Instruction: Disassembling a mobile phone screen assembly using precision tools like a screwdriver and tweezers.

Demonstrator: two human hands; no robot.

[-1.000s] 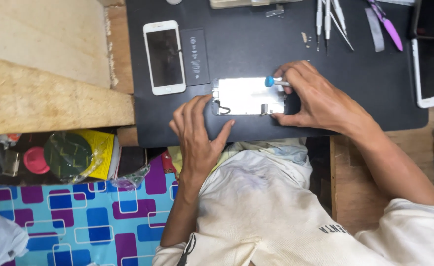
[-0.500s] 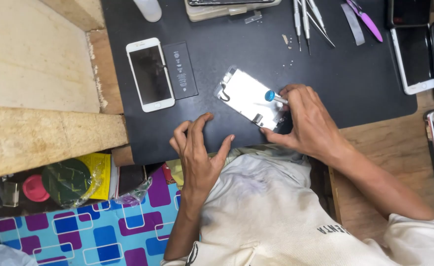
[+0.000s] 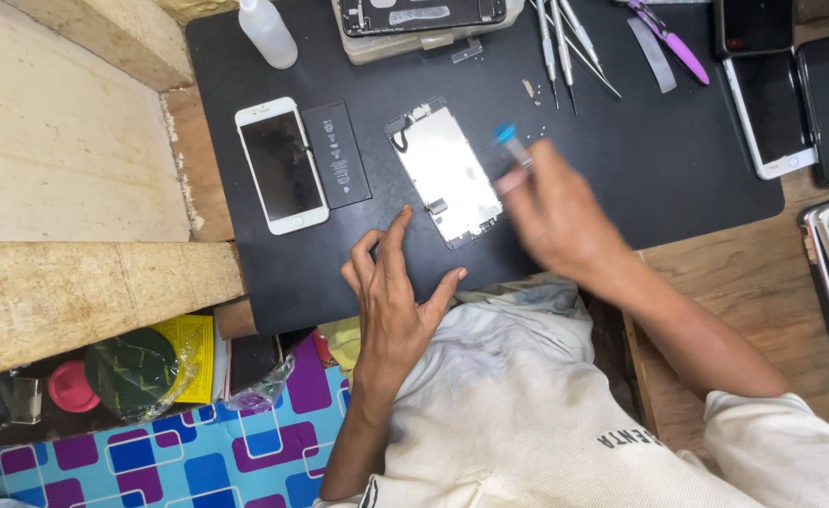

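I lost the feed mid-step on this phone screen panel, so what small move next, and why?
Probably steady the screen panel with the left hand first. It lies tilted and loose on the black mat, the left fingertips rest just short of it, and the right hand with the blue-capped screwdriver is blurred above its edge.

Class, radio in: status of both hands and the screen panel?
Left hand flat on mat, open. Right hand blurred, holding blue-tipped screwdriver. Screen panel face down, unobstructed.
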